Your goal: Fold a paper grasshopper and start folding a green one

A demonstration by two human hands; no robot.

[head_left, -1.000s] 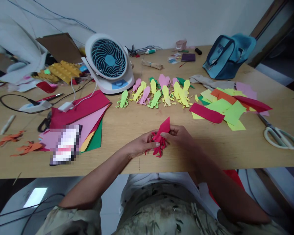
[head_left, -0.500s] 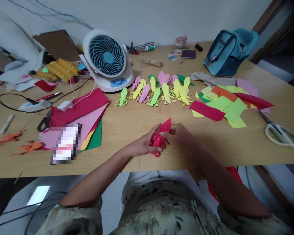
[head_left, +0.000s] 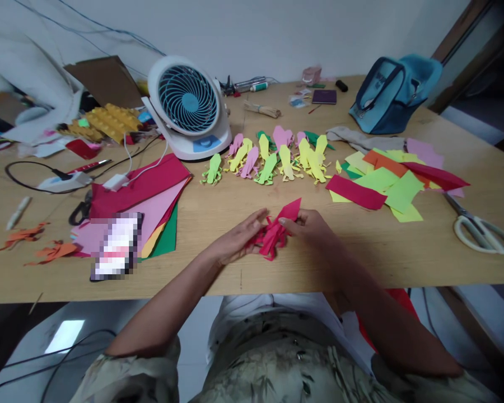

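A red folded-paper figure [head_left: 272, 235], with a pointed flat top and several thin strips at its lower end, is held just above the table's near part. My right hand [head_left: 308, 224] is closed on its upper part, thumb on top. Against the strips lies my left hand [head_left: 237, 238], its fingers stretched out and not wrapped round the paper; part of its thumb side is hidden. Beyond my hands stand similar paper figures in yellow [head_left: 286, 162], pink [head_left: 249, 162] and light green [head_left: 213, 169], with curled strips.
Cut paper pieces [head_left: 378, 179] and white-handled scissors [head_left: 483, 232] lie to the right, near a blue bag [head_left: 397, 95]. Leftward are a fan [head_left: 189, 103], coloured sheets [head_left: 151, 184], a phone [head_left: 116, 246], dark scissors [head_left: 80, 211] and orange paper figures [head_left: 54, 253].
My left hand has loosened from around the red figure, and its fingers have straightened. The figure has moved slightly right and up in my right hand, with its strips showing more.
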